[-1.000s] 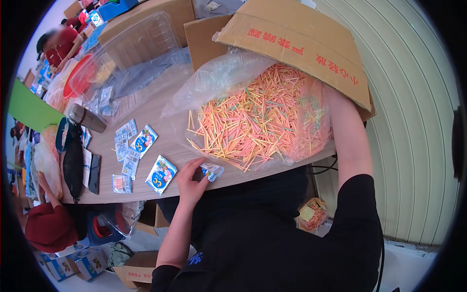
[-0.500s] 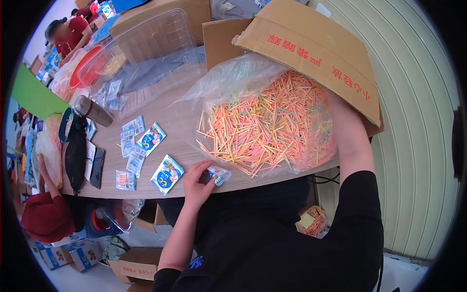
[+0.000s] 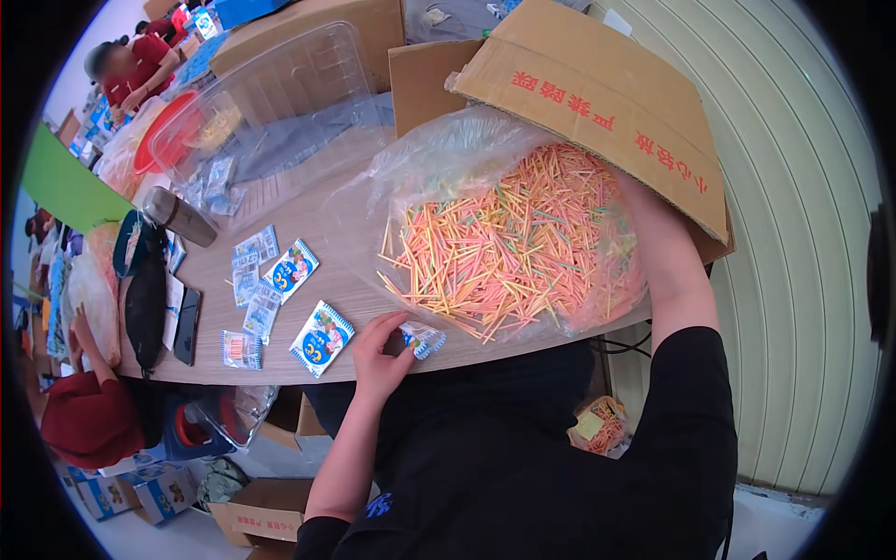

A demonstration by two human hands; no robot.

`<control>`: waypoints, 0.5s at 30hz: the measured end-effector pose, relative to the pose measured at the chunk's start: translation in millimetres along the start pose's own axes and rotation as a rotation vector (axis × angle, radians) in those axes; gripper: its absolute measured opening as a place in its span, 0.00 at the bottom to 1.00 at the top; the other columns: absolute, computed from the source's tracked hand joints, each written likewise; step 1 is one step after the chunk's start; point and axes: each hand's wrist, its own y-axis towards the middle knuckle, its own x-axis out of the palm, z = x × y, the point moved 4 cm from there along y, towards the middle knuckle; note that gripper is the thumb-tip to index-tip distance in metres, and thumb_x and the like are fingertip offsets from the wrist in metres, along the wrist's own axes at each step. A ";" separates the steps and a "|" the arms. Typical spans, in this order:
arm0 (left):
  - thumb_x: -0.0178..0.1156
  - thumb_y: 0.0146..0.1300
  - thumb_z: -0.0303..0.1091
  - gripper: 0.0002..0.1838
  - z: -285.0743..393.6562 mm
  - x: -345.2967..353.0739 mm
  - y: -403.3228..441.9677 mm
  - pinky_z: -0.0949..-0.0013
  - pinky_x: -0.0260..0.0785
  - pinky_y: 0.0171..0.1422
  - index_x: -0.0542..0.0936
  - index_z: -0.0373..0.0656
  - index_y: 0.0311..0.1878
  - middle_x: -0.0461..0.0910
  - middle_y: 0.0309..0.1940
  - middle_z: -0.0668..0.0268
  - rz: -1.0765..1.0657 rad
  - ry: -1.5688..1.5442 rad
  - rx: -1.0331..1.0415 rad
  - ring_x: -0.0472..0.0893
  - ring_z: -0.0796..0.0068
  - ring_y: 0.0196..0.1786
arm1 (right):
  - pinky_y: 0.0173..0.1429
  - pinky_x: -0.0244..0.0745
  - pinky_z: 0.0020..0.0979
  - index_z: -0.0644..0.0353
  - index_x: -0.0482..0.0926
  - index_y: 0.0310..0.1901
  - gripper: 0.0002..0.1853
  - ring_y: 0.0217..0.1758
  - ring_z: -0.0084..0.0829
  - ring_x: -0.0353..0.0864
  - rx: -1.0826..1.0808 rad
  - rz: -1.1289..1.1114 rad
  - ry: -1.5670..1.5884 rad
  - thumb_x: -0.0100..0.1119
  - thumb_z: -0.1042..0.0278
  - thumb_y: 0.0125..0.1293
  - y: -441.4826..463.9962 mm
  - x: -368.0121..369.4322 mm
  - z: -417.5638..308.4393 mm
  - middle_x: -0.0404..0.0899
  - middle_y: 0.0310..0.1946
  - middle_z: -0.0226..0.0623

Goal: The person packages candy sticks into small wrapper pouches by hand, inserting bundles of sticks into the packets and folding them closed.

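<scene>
Well left of the one heap of sticks [image 3: 509, 252], one phone [image 3: 188, 327] lies on the worktop [image 3: 327, 257]. Nearer the heap are six loose packets [image 3: 322, 338]. Just below its lower-left edge, the left hand [image 3: 383, 353] pinches a seventh packet [image 3: 425, 340], long axis roughly sideways, crimped end pointing right. Above and right of the heap, one carton [image 3: 597, 103] hides the right hand; its grip I cannot tell.

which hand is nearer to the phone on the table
Left. The left hand is to the right of the phone in the picture, packets between them; the right arm goes under the box flap, its hand hidden, farther off.
</scene>
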 end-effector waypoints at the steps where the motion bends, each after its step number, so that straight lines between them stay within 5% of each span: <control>1: 0.71 0.50 0.23 0.22 -0.1 -0.2 0.5 0.69 0.75 0.55 0.83 0.38 0.53 0.84 0.52 0.57 -0.003 0.000 -0.006 0.84 0.64 0.52 | 0.72 0.67 0.42 0.51 0.69 0.71 0.37 0.71 0.39 0.70 0.001 0.004 0.004 0.66 0.42 0.65 -0.8 -2.0 -0.3 0.73 0.67 0.39; 5: 0.71 0.51 0.23 0.23 0.7 -0.8 0.8 0.69 0.75 0.54 0.83 0.38 0.53 0.84 0.52 0.57 0.005 0.000 0.012 0.84 0.65 0.51 | 0.75 0.63 0.41 0.50 0.70 0.71 0.37 0.73 0.38 0.67 0.147 -0.162 0.323 0.68 0.43 0.63 -14.0 18.9 41.5 0.72 0.69 0.39; 8: 0.70 0.49 0.22 0.24 0.5 -0.6 0.7 0.69 0.77 0.53 0.83 0.38 0.54 0.84 0.52 0.58 0.006 0.014 0.022 0.84 0.65 0.49 | 0.74 0.65 0.40 0.53 0.73 0.68 0.36 0.72 0.37 0.68 0.413 -0.302 1.168 0.72 0.48 0.61 10.2 102.6 106.3 0.72 0.68 0.41; 9: 0.69 0.48 0.21 0.26 0.7 -0.4 0.8 0.68 0.77 0.53 0.83 0.38 0.54 0.83 0.52 0.58 0.005 0.020 0.032 0.85 0.65 0.48 | 0.74 0.65 0.40 0.53 0.73 0.68 0.36 0.72 0.37 0.68 0.415 -0.303 1.168 0.72 0.48 0.61 8.2 114.9 119.1 0.72 0.68 0.41; 12: 0.69 0.48 0.21 0.26 -0.7 -0.1 -0.2 0.68 0.77 0.53 0.83 0.38 0.54 0.83 0.52 0.58 0.004 0.020 0.032 0.85 0.65 0.48 | 0.73 0.67 0.38 0.57 0.74 0.64 0.35 0.68 0.38 0.74 -0.067 -0.642 -0.072 0.73 0.49 0.59 -3.4 109.5 54.2 0.78 0.62 0.42; 13: 0.69 0.47 0.21 0.26 -0.8 0.2 0.1 0.69 0.77 0.53 0.83 0.38 0.54 0.83 0.53 0.58 0.005 0.021 0.034 0.84 0.65 0.48 | 0.73 0.67 0.38 0.57 0.74 0.64 0.35 0.68 0.38 0.74 -0.066 -0.642 -0.072 0.73 0.49 0.59 -9.0 101.5 36.9 0.78 0.62 0.42; 15: 0.69 0.47 0.21 0.26 -0.7 0.4 0.7 0.69 0.77 0.53 0.83 0.38 0.54 0.83 0.53 0.58 0.001 0.018 0.033 0.84 0.65 0.48 | 0.66 0.72 0.39 0.61 0.79 0.54 0.28 0.57 0.41 0.81 0.082 -0.797 0.539 0.72 0.50 0.60 -28.3 85.3 -2.0 0.83 0.50 0.43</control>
